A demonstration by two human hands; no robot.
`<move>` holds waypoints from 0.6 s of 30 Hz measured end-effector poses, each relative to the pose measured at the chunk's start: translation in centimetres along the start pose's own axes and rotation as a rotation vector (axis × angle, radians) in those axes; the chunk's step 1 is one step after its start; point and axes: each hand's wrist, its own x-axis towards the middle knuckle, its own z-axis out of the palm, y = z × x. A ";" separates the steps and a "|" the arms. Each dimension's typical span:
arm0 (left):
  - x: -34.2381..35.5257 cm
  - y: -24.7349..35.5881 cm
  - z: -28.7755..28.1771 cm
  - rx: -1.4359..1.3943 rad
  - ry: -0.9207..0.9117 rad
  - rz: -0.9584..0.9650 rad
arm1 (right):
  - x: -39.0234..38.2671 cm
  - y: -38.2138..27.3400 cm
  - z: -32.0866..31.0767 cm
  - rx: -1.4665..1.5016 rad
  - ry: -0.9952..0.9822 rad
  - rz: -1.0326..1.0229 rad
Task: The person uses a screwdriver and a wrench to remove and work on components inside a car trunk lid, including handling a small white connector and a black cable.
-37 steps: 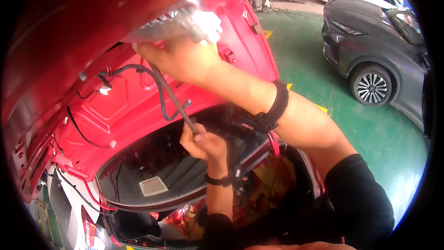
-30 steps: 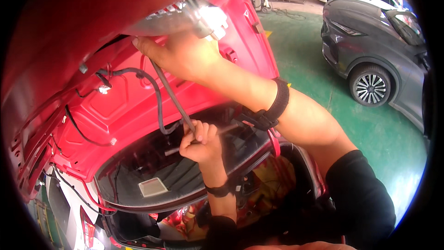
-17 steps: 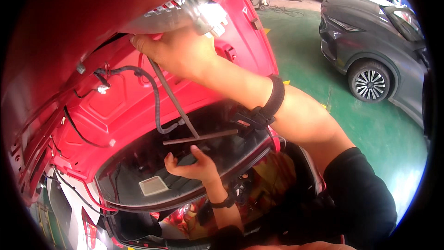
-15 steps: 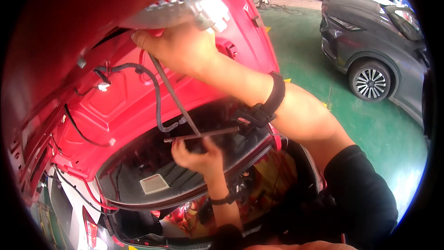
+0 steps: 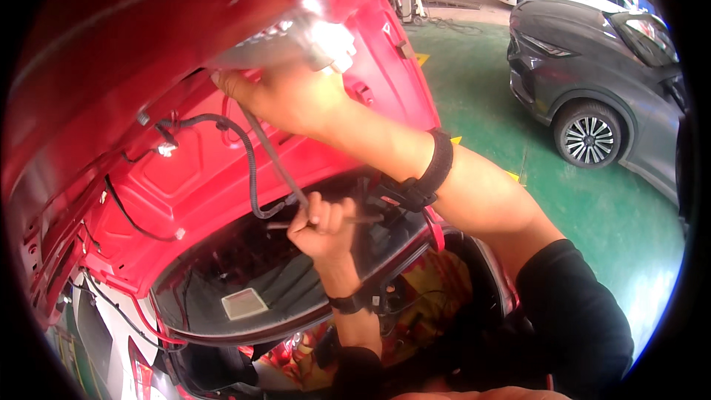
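A T-handle wrench [image 5: 275, 154] slants up from the boot opening to the underside of the raised red boot lid [image 5: 196, 181]. My left hand [image 5: 324, 226] is closed in a fist round its crossbar, whose ends stick out on both sides. Higher up, my right hand [image 5: 296, 100] is pressed to the lid at the wrench's upper end, just beneath a clear lamp unit [image 5: 278, 41]. One digit shows along the panel edge; the other fingers are hidden, so what they grip cannot be made out. The wrench tip is hidden behind this hand.
A corrugated wiring harness [image 5: 250, 152] hangs loose from the lid beside the wrench. Below lies the dark rear window [image 5: 215, 289] with a pale square on it. A grey car [image 5: 563, 67] stands on the green floor [image 5: 481, 89] at right, with white cars behind.
My left hand has gone from loose, spread fingers under the crossbar to a closed fist round it. The right hand stays at the lid. The whole view has shifted slightly.
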 end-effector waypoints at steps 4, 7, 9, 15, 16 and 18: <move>-0.6 0.0 -0.2 -0.021 -0.110 -0.031 | -0.2 -0.7 0.2 0.022 -0.051 0.116; -2.4 -1.0 1.6 0.162 0.332 0.094 | -0.2 -0.4 0.7 0.078 -0.065 0.126; -5.8 -1.2 -1.8 1.187 0.451 0.892 | 0.2 -1.3 1.3 0.082 -0.059 0.092; -1.9 -2.3 0.5 2.535 0.293 1.085 | -0.2 -0.3 0.1 0.047 -0.049 0.186; -0.5 -1.6 0.8 2.538 0.310 1.212 | 0.0 -1.1 0.2 0.062 -0.053 0.181; 0.6 -1.9 -0.4 2.511 0.318 1.334 | 0.1 -1.5 0.1 0.053 -0.104 0.188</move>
